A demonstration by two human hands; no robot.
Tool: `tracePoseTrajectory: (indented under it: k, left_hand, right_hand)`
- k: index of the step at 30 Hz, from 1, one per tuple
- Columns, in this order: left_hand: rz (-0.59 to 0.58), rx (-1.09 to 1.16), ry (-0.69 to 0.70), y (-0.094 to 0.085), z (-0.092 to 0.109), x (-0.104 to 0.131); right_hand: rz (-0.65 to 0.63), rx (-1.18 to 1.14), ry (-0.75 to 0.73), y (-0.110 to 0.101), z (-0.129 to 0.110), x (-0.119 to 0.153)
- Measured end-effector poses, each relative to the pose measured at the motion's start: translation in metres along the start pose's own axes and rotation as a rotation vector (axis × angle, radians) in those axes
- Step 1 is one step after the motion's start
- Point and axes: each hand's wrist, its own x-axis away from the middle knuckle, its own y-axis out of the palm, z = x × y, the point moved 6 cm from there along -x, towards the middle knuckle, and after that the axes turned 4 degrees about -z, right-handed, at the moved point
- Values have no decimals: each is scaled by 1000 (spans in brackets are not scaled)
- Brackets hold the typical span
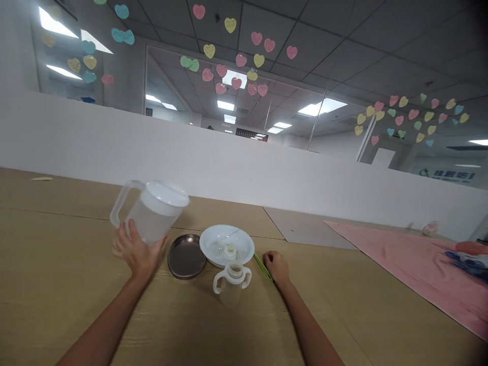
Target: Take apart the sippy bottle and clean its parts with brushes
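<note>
My left hand (137, 253) grips the lower body of a translucent white plastic pitcher (154, 216), which is lidded and leans to the right. Its handle points left, and the hand is not on it. My right hand (277, 265) rests on the table with its fingers curled in, beside slim green tongs (263, 267). Between the hands stands a clear baby bottle (231, 291) with two white handles and an uncapped mouth. Behind it, a white bowl (211, 234) holds a white bottle top with a nipple (230, 251) and some clear parts. A round dark metal tray (186, 257) lies left of the bowl.
The wooden table (57, 284) meets a low white wall (229, 168) with glass above it, dotted with heart-shaped sticky notes. A pink cloth (412, 269) covers the right side, with blue and orange items (470, 259) on it. A small pinkish object (430, 228) stands at the back right.
</note>
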Motion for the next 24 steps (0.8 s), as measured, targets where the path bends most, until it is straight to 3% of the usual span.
tracePoseTrajectory:
  k: [5, 9, 17, 24]
  left_hand:
    - [-1, -75, 290, 3, 21, 8]
    - [0, -71, 460, 8, 28, 13]
    - [-48, -46, 526, 10, 32, 12]
    - [-79, -30, 607, 7, 49, 13]
  right_hand:
    - [-16, 26, -21, 0, -2, 1]
    - [-21, 47, -20, 0, -3, 1]
    - [-30, 67, -34, 0, -4, 1]
    - [-44, 87, -54, -2, -7, 3]
